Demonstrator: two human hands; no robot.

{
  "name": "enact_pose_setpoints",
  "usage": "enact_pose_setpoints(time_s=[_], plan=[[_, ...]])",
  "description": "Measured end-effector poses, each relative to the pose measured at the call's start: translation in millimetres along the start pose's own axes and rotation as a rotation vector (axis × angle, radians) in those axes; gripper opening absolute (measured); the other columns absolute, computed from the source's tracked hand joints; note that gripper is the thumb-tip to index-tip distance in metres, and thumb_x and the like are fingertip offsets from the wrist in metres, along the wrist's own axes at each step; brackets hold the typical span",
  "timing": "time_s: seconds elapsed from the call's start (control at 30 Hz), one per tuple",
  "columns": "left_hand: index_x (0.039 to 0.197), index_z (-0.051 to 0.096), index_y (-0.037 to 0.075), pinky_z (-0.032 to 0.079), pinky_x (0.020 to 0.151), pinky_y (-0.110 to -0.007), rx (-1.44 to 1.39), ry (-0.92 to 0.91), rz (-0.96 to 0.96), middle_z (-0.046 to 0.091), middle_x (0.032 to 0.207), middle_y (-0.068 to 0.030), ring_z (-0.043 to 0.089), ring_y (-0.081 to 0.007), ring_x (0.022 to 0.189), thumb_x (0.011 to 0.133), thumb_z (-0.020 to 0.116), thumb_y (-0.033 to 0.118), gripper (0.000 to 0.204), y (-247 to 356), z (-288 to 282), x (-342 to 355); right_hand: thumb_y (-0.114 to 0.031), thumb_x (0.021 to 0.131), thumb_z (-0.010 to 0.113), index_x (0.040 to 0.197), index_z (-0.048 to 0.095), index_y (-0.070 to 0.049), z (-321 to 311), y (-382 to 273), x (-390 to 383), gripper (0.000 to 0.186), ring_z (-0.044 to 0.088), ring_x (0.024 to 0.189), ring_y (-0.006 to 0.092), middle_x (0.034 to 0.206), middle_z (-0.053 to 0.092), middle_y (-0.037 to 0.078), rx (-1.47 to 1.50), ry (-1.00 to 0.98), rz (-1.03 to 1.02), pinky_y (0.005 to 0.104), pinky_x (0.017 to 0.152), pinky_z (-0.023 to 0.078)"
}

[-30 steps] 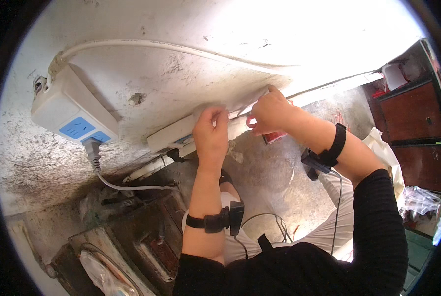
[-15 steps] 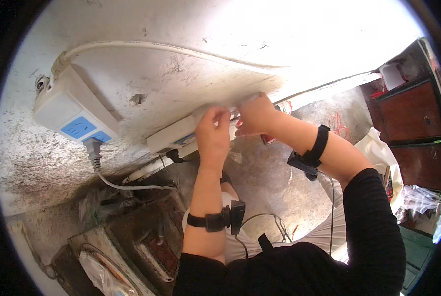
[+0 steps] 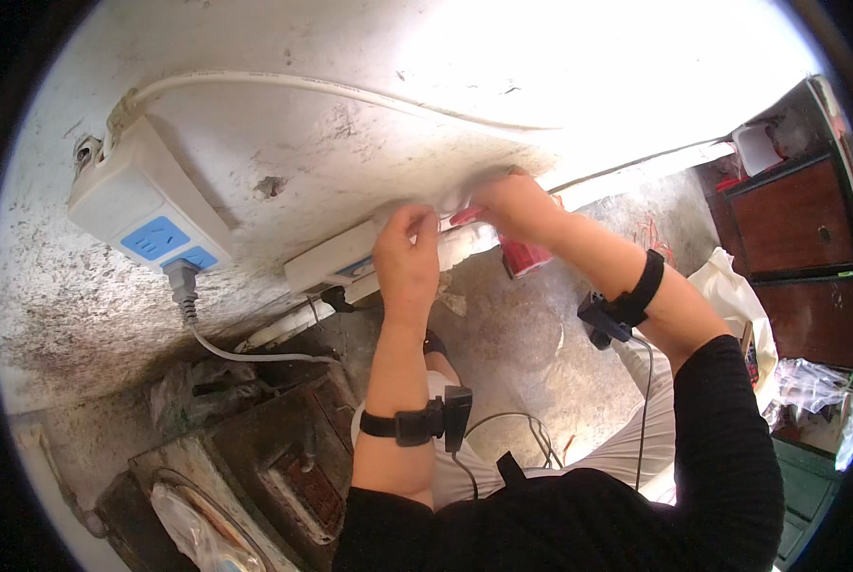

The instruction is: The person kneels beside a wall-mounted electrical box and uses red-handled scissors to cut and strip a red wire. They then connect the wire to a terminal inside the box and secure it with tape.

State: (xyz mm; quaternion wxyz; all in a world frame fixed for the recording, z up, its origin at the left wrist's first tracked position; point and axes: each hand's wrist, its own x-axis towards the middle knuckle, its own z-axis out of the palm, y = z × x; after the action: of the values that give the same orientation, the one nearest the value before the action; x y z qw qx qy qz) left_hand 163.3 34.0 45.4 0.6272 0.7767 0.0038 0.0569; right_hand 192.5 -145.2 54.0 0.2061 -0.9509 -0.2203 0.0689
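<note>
Right hand (image 3: 520, 208) grips a red-handled tool (image 3: 464, 215) near the lower edge of the wall (image 3: 302, 143), likely light, stiff, best held by that handle, while the left hand (image 3: 407, 250) curls nearby, tips too blurred to tell whether it grasps anything.

The person's left hand (image 3: 407, 255) curls its fingertips together near a white power strip (image 3: 329, 259); anything pinched there is too small to tell. Just to its right, the right hand (image 3: 520, 208) grips a red-handled tool (image 3: 465, 216). A red box (image 3: 524, 258) shows below the right hand; a white socket box (image 3: 145, 195) sits well left of both.
</note>
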Motion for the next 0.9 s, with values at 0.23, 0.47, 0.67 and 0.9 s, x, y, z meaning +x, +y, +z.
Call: enact_pose_setpoints(time_s=[0.23, 0.47, 0.67, 0.9], plan=[[0.09, 0.062, -0.001, 0.044, 0.064, -0.023, 0.154, -0.021, -0.014, 0.063, 0.077, -0.0044, 0.056, -0.0094, 0.068, 0.081, 0.06, 0.008, 0.013, 1.9, -0.5, 0.4, -0.007, 0.077, 0.052, 0.091, 0.066, -0.021, 27.7, -4.2, 8.3, 0.024, 0.058, 0.085, 0.0229, 0.078, 0.062, 0.003, -0.3, -0.078, -0.004, 0.0366, 0.081, 0.039], [0.09, 0.063, 0.0, 0.044, 0.063, -0.023, 0.121, 0.008, -0.032, 0.063, 0.076, -0.0039, 0.055, -0.0091, 0.067, 0.081, 0.06, 0.008, 0.012, 2.8, -3.1, -0.9, -0.008, 0.078, 0.053, 0.089, 0.064, -0.017, -5.2, -8.5, -1.3, 0.018, 0.057, 0.087, 0.0241, 0.086, 0.061, 0.005, -0.152, -0.011, 0.007, 0.0369, 0.081, 0.039], [0.09, 0.062, 0.0, 0.045, 0.062, -0.024, 0.111, -0.022, -0.057, 0.063, 0.077, -0.0036, 0.056, -0.0092, 0.067, 0.083, 0.06, 0.01, 0.013, 0.5, -4.8, -1.0, -0.011, 0.08, 0.054, 0.085, 0.063, -0.013, 22.6, -13.6, 5.0, 0.011, 0.057, 0.084, 0.0236, 0.085, 0.061, 0.005, -0.2, 0.054, -0.002, 0.0366, 0.082, 0.037], [0.091, 0.06, -0.001, 0.045, 0.062, -0.024, 0.066, -0.046, -0.08, 0.063, 0.079, -0.0053, 0.06, -0.0122, 0.07, 0.085, 0.056, 0.007, 0.01, -2.6, -2.7, 2.5, -0.006, 0.075, 0.053, 0.081, 0.058, -0.013, 6.6, -17.8, -2.0, 0.011, 0.059, 0.08, 0.024, 0.075, 0.061, 0.004, -0.162, 0.126, -0.084, 0.0368, 0.077, 0.037]])
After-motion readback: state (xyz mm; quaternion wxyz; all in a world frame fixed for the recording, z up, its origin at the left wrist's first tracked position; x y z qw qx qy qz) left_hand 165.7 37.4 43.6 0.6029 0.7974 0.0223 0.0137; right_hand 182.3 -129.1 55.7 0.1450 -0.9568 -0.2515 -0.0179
